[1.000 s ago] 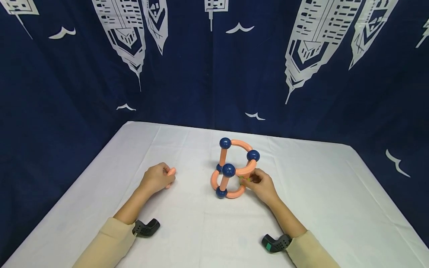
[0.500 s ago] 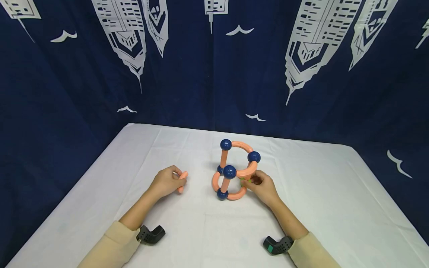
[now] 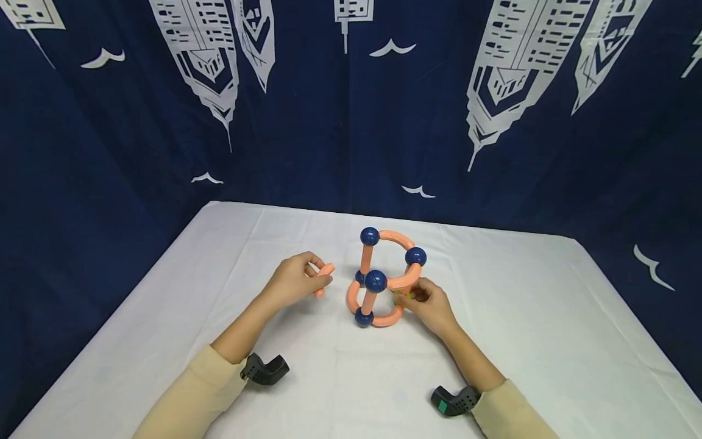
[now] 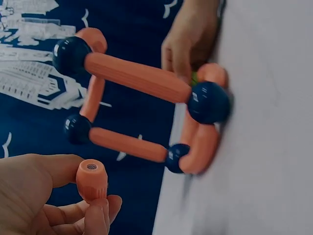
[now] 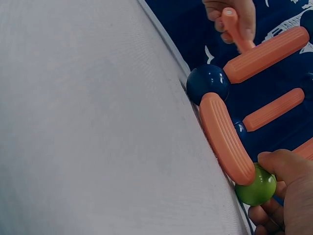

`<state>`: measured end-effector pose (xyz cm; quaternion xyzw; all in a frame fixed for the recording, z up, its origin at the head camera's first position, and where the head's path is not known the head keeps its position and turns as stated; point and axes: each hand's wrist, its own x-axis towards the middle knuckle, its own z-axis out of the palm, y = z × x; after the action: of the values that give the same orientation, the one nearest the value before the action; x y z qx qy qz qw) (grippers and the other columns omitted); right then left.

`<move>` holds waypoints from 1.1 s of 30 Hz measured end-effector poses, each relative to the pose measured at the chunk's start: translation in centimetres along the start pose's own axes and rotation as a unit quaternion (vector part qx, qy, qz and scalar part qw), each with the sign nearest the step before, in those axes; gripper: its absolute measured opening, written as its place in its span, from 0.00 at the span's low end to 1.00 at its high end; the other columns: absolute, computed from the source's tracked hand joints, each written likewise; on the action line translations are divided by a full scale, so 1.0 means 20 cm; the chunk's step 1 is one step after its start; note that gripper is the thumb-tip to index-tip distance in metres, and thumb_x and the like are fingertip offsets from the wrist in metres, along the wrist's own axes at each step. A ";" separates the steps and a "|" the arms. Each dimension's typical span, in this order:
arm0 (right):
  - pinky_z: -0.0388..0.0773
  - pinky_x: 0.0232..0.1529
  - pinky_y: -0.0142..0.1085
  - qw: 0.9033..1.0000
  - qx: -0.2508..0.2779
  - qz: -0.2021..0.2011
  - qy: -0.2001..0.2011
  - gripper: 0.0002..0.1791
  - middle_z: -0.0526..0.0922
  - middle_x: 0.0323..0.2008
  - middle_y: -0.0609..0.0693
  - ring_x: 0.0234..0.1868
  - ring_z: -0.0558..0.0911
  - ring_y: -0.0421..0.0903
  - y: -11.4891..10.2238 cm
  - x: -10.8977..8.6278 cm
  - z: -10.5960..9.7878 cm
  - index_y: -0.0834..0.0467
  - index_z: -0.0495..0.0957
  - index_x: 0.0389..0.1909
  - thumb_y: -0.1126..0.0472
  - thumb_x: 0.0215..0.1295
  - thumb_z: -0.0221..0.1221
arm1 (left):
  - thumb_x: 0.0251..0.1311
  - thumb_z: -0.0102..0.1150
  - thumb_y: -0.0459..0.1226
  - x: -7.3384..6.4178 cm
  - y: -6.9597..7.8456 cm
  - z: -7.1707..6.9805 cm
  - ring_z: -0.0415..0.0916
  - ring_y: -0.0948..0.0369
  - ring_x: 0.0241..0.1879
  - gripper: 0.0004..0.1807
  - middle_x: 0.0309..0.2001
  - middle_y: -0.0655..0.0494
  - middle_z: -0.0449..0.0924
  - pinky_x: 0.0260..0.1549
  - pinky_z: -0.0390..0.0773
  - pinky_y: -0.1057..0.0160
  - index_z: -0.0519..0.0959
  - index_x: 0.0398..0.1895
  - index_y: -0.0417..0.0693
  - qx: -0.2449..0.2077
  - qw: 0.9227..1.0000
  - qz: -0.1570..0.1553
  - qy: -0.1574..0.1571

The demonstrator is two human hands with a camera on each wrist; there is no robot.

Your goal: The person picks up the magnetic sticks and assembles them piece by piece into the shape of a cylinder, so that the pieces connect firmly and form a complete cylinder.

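An open frame of orange magnetic rods and dark blue balls (image 3: 375, 281) stands upright on the table. Its base is a ring of curved rods; upright rods carry three blue balls linked by two curved rods (image 3: 396, 238). At the base's right side, my right hand (image 3: 433, 308) pinches a green ball (image 5: 259, 188) between thumb and fingers. Left of the frame and apart from it, my left hand (image 3: 293, 280) holds a loose orange rod (image 3: 325, 271), which looks curved. One rod end, with a metal disc in it, faces the left wrist camera (image 4: 92, 167).
A white cloth covers the table (image 3: 263, 244). Behind it hangs a dark blue curtain (image 3: 307, 134) with white building and bird prints. Black bands (image 3: 265, 369) sit on both wrists, below the beige sleeves (image 3: 197, 390).
My left hand has moved right and slightly away from me with the orange rod, closer to the frame. The right hand stays at the green ball, and the frame has hardly shifted.
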<state>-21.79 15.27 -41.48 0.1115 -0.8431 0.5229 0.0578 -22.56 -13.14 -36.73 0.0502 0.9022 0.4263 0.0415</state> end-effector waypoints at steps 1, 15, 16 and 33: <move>0.72 0.36 0.30 1.000 -0.001 0.000 0.001 0.13 0.78 0.33 0.58 0.35 0.74 0.46 0.00 0.00 0.00 0.68 0.80 0.40 0.69 0.55 0.68 | 0.58 0.67 0.44 0.00 0.02 0.00 0.78 0.55 0.28 0.18 0.27 0.57 0.80 0.27 0.71 0.61 0.77 0.47 0.45 -0.006 1.000 0.003 -0.002; 0.72 0.38 0.31 1.000 -0.009 0.000 0.004 0.13 0.78 0.34 0.59 0.37 0.75 0.51 -0.01 -0.01 0.00 0.69 0.80 0.40 0.69 0.55 0.68 | 0.58 0.67 0.46 0.04 0.20 0.03 0.79 0.56 0.30 0.19 0.26 0.58 0.81 0.28 0.73 0.61 0.77 0.47 0.46 -0.024 0.999 0.021 -0.005; 0.72 0.38 0.31 1.000 -0.009 0.001 0.004 0.13 0.78 0.34 0.60 0.37 0.75 0.52 -0.01 -0.01 0.00 0.69 0.80 0.41 0.69 0.55 0.68 | 0.58 0.66 0.46 0.04 0.21 0.03 0.79 0.55 0.30 0.19 0.26 0.58 0.81 0.28 0.74 0.61 0.77 0.47 0.46 -0.026 0.999 0.023 -0.005; 0.71 0.36 0.31 1.000 -0.004 0.006 -0.001 0.11 0.78 0.33 0.60 0.34 0.73 0.48 -0.02 -0.01 0.00 0.68 0.80 0.38 0.70 0.55 0.67 | 0.57 0.66 0.46 0.09 0.30 0.06 0.75 0.59 0.25 0.19 0.24 0.57 0.80 0.23 0.69 0.63 0.78 0.46 0.44 -0.020 0.998 0.019 0.048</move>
<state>-21.53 15.23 -41.20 0.1069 -0.8459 0.5196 0.0546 -23.79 -8.30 -32.91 0.0463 0.8933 0.4470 -0.0094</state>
